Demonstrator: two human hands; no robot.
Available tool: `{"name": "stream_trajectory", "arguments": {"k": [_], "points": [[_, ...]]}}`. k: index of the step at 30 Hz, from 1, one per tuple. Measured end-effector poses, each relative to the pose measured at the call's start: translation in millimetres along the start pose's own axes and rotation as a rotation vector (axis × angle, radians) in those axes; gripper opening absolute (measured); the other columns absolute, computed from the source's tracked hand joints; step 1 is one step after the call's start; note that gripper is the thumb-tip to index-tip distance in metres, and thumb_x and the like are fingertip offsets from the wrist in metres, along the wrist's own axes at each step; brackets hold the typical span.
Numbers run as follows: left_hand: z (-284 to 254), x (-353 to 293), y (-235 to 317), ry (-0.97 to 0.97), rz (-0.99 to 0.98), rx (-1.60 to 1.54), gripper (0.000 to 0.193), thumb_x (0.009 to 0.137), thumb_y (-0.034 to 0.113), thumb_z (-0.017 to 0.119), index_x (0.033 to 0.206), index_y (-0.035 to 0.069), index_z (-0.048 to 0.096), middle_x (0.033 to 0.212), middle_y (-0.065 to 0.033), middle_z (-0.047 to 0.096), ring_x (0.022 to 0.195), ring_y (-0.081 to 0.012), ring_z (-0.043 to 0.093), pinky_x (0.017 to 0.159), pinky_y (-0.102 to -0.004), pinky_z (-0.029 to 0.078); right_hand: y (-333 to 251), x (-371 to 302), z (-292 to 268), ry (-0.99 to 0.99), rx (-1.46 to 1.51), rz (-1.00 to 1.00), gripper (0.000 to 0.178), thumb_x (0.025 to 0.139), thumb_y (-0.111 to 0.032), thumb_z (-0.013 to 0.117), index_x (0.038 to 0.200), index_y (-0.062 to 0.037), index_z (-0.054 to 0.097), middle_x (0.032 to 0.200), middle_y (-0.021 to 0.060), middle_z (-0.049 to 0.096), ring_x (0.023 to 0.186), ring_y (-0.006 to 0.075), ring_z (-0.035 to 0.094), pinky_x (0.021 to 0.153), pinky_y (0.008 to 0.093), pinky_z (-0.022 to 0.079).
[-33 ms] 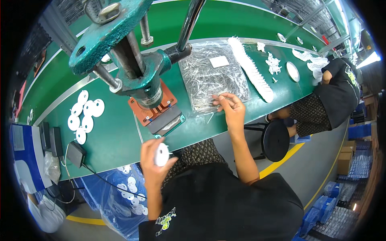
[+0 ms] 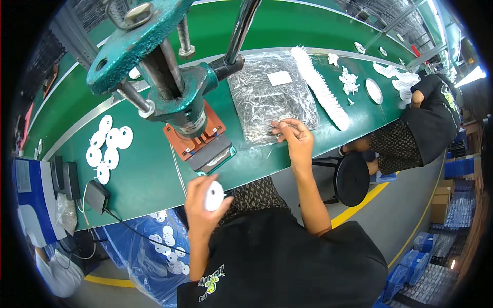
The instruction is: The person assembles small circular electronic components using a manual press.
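My left hand (image 2: 201, 208) grips a round white plastic disc (image 2: 214, 196) by its rim, in front of the table's near edge. The disc stands tilted on edge, its face turned toward the right. At the near edge of a clear bag of metal pins (image 2: 275, 100), my right hand (image 2: 298, 141) has thumb and fingers pinched together. What lies between those fingertips is too small to make out. Between and beyond my hands stands a green hand press (image 2: 179, 110) with an orange base plate (image 2: 218, 120) and a dark block (image 2: 208, 154) at its front.
Several white discs (image 2: 111, 158) lie on the table at left, by a black power adapter (image 2: 96, 196). A long row of nested white parts (image 2: 323, 95) sits right of the bag. A blue plastic-lined bin (image 2: 133, 256) holds more discs. A person (image 2: 431, 113) sits beyond a black stool (image 2: 352, 180).
My left hand has moved slightly to the right with the white disc, whose face is turned a little differently. My right hand has hardly moved.
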State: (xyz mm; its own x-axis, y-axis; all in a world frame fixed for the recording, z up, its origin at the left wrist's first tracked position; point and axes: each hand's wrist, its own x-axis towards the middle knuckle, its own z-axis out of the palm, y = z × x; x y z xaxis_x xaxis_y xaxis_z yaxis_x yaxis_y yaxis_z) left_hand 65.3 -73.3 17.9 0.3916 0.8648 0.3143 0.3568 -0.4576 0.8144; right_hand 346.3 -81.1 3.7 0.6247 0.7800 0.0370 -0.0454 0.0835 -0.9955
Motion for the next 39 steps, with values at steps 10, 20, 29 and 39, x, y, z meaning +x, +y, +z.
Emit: {"name": "stream_trajectory", "arguments": {"k": [10, 20, 29, 39], "points": [[44, 25, 11, -0.176, 0.106, -0.124, 0.052, 0.071, 0.016, 0.085, 0.119, 0.004, 0.067, 0.113, -0.0145, 0.062, 0.098, -0.0307, 0.064, 0.081, -0.0388, 0.053, 12, -47, -17, 0.182, 0.157, -0.165, 0.009, 0.104, -0.01, 0.049, 0.111, -0.0047, 0.047, 0.076, 0.0004, 0.052, 0.065, 0.0068, 0.046, 0.058, 0.0213, 0.038], [43, 25, 12, -0.21, 0.088, -0.112, 0.049, 0.07, 0.011, 0.083, 0.116, 0.005, 0.069, 0.111, -0.0138, 0.064, 0.096, -0.0314, 0.064, 0.083, -0.0377, 0.052, 10, -94, -62, 0.143, 0.342, 0.49, 0.028, 0.101, -0.03, 0.059, 0.092, -0.0038, 0.06, 0.066, -0.0055, 0.04, 0.055, 0.0035, 0.034, 0.048, 0.0218, 0.022], [46, 22, 10, -0.204, 0.09, -0.104, 0.047, 0.07, 0.011, 0.082, 0.115, 0.005, 0.069, 0.111, -0.0142, 0.064, 0.096, -0.0308, 0.065, 0.083, -0.0369, 0.051, -5, -88, -50, 0.004, -0.12, 0.56, 0.032, 0.095, -0.027, 0.07, 0.078, -0.0004, 0.068, 0.053, -0.0095, 0.039, 0.046, 0.0013, 0.027, 0.044, 0.0244, 0.017], [45, 23, 5, -0.188, 0.14, -0.1, 0.047, 0.069, 0.015, 0.084, 0.113, 0.006, 0.07, 0.108, -0.0124, 0.065, 0.092, -0.0317, 0.065, 0.078, -0.039, 0.052, 10, -86, -60, 0.212, 0.412, 0.387, 0.047, 0.101, -0.029, 0.055, 0.06, -0.0133, 0.039, 0.053, -0.0061, 0.027, 0.045, 0.0063, 0.022, 0.046, 0.0263, 0.018]]}}
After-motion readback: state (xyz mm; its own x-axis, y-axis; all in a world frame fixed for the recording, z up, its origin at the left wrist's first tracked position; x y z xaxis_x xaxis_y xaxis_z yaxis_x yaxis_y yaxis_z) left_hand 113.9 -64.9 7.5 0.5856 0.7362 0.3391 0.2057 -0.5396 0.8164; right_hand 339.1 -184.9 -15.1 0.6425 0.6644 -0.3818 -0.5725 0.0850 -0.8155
